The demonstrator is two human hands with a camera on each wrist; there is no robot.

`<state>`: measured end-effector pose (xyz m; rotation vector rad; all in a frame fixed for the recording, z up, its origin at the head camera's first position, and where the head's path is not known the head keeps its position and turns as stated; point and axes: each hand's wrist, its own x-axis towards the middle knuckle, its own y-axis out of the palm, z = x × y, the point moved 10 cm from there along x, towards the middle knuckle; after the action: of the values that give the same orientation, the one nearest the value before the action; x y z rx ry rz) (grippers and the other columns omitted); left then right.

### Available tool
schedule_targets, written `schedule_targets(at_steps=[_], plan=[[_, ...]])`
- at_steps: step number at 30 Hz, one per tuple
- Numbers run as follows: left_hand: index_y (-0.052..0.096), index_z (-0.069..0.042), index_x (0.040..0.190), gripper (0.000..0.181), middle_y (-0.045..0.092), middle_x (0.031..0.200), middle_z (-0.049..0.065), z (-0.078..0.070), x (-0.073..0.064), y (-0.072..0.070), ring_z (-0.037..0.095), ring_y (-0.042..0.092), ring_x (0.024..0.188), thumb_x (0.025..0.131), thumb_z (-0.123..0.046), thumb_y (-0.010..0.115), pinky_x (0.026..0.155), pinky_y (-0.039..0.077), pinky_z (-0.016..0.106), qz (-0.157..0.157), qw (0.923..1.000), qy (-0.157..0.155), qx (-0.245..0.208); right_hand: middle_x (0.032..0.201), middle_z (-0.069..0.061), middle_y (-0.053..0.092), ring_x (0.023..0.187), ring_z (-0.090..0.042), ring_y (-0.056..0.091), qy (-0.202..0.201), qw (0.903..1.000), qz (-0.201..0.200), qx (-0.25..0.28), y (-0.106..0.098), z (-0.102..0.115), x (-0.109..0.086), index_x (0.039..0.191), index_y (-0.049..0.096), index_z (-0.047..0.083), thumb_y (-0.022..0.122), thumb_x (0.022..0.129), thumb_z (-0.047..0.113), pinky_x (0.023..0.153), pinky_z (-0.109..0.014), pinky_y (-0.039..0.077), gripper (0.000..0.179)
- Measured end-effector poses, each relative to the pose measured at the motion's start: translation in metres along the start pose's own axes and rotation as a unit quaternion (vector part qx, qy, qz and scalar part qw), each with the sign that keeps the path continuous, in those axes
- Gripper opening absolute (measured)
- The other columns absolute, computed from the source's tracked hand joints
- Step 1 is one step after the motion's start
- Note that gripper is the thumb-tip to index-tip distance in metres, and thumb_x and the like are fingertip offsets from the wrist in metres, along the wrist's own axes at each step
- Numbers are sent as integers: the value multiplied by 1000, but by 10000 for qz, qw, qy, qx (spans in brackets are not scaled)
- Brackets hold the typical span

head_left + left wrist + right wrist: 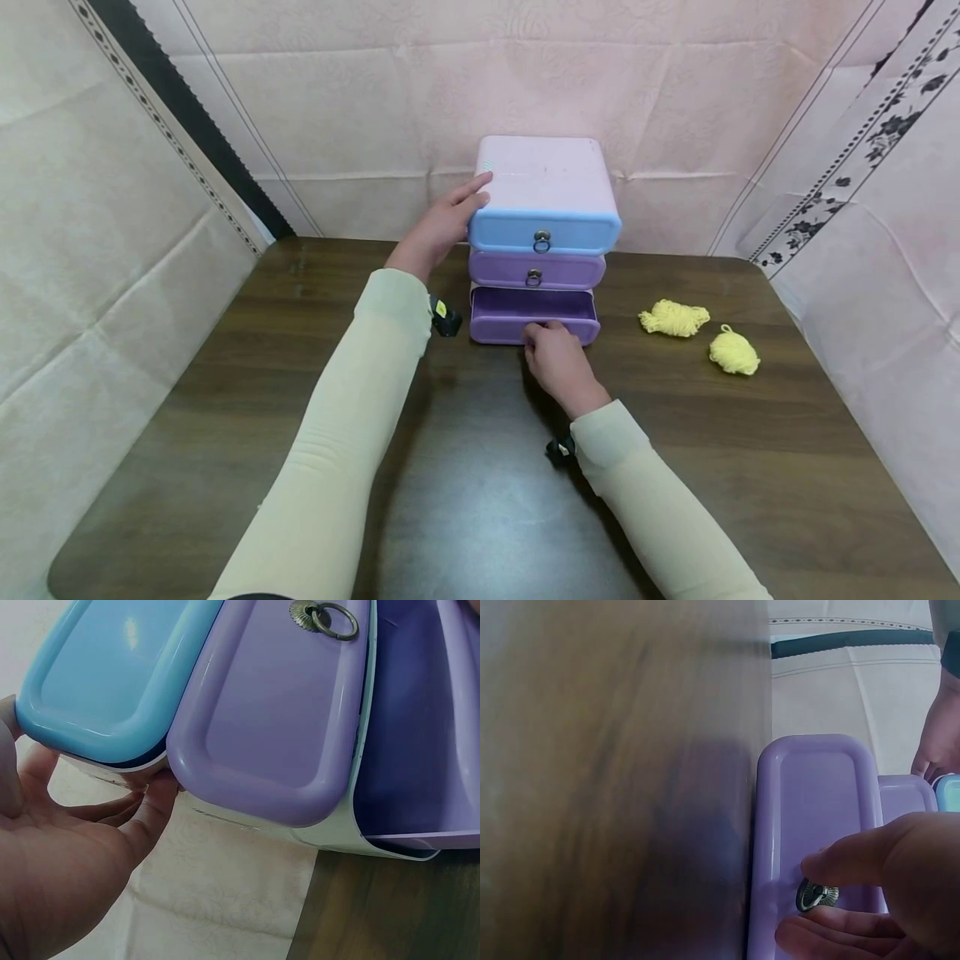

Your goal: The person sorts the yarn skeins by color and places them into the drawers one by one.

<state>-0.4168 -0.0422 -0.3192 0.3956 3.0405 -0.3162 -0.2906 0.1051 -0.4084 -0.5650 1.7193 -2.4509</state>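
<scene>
A small drawer cabinet (pixel 546 175) stands at the back of the table, with a light top and a blue top drawer (pixel 495 231). Below it is a purple middle drawer (pixel 495 268), pushed in. The purple bottom drawer (pixel 491 330) is pulled partly out, and its visible inside holds nothing. At its front, my right hand (pixel 558 367) has thumb and fingers curled about the metal ring pull (pixel 807 895). My left hand (pixel 442 221) rests against the cabinet's upper left side, fingertips touching the top edge and side wall.
Two yellow yarn bundles, one twisted (pixel 673 318) and one rounder (pixel 733 352), lie on the brown wooden table (pixel 300 467) right of the cabinet. Pale patterned cloth (pixel 337 108) hangs behind the table and at both sides.
</scene>
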Motion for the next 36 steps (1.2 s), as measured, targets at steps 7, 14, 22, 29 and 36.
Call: schedule_targets(at_steps=[7,14,22,29,36], plan=[[40,-54,139,41,26,158,-14,-1,-2,0,17,38,139,99,-46,48,112,37,41,14,10000,19,-13,94,-15,65,84,-35,65,-26,10000,-51,21,-1,2,-4,100,70,10,63,90,8,70,-50,53,13],[40,-55,139,41,26,158,-15,-1,-2,0,17,35,141,100,-46,47,113,36,43,-26,10000,1,51,94,-14,66,85,-34,65,-81,9999,-100,35,-2,3,-5,100,70,11,64,90,8,70,-49,54,13],[39,-54,140,42,26,158,-14,0,-1,0,17,35,142,100,-46,47,113,36,42,-13,10000,29,47,94,-14,65,86,-33,65,-240,9996,-147,17,-3,2,-6,101,72,12,63,89,7,70,-48,54,15],[40,-55,139,41,26,158,-15,1,0,0,16,34,142,100,-46,47,113,36,43,-19,10000,8,31,94,-13,66,88,-30,64,-306,9995,-88,-41,-3,4,-7,102,74,11,64,89,9,72,-48,53,17],[40,-56,138,41,26,158,-16,0,-1,0,17,34,142,99,-47,47,113,35,44,-33,10000,-3,64,97,-11,68,93,-28,63,-358,9993,-62,-50,-5,5,-9,105,74,11,66,89,13,77,-49,53,18]])
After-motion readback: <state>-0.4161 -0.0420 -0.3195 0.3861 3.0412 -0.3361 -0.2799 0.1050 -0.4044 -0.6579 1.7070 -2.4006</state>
